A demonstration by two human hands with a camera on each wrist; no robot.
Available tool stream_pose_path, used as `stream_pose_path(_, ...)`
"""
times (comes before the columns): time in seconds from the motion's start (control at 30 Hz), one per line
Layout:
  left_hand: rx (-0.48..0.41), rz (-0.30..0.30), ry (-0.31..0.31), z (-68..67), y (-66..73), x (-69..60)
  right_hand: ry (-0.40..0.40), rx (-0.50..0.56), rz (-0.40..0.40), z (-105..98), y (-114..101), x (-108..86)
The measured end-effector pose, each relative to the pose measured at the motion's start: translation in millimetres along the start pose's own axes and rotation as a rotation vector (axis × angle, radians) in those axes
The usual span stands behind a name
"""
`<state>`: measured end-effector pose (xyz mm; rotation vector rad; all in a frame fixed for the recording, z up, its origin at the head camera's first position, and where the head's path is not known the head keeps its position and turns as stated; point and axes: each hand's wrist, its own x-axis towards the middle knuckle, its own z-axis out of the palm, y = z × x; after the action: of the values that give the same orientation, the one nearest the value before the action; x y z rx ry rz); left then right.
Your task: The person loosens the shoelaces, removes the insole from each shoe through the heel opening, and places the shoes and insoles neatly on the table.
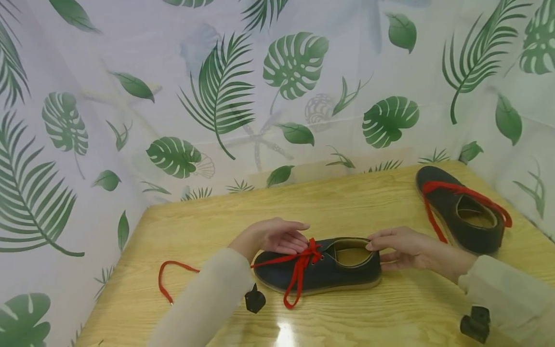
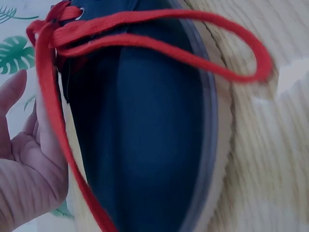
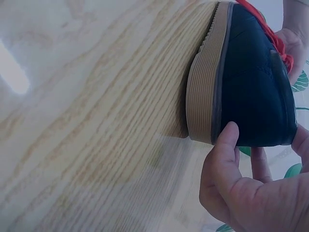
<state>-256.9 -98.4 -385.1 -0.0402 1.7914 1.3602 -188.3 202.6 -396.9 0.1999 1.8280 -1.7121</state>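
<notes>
Dark-blue low-cut shoe with pale ribbed sole [image 1: 334,279]: right hand [image 1: 405,248] grasping the heel, left hand [image 1: 279,236] released.
Shoe stands sole-down on the light wood-grain table [image 1: 208,212], between the hands, toe to the left; right thumb sits at the collar rim, fingers against the back of the heel; left hand lies at the far side by the eyelets, palm showing, fingers extended, contact unclear; flat red fabric lace [image 1: 310,253] is knotted, one loop draped down the near side; matching dark-blue shoe with loose red lace [image 1: 472,236] rests at far right.
</notes>
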Motion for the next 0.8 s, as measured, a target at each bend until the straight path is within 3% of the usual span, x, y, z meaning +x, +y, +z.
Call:
stream_pose_path(0.4,0.187,-0.014,0.057,13.5,8.4,9.0,-0.002,-0.003,-0.006,-0.4,0.2,-0.6)
stream_pose_path(0.53,0.121,-0.001,0.080,14.4,6.4,10.0,-0.004,0.017,0.001,-0.2,0.0,0.6)
stream_pose_path(0.7,-0.017,0.112,0.129,15.7,1.9,12.0,-0.007,0.018,-0.001,-0.2,-0.2,0.4)
stream_pose_path(0.8,-0.072,0.143,0.151,16.6,0.9,12.0,-0.008,0.018,0.000,-0.3,-0.7,0.3)
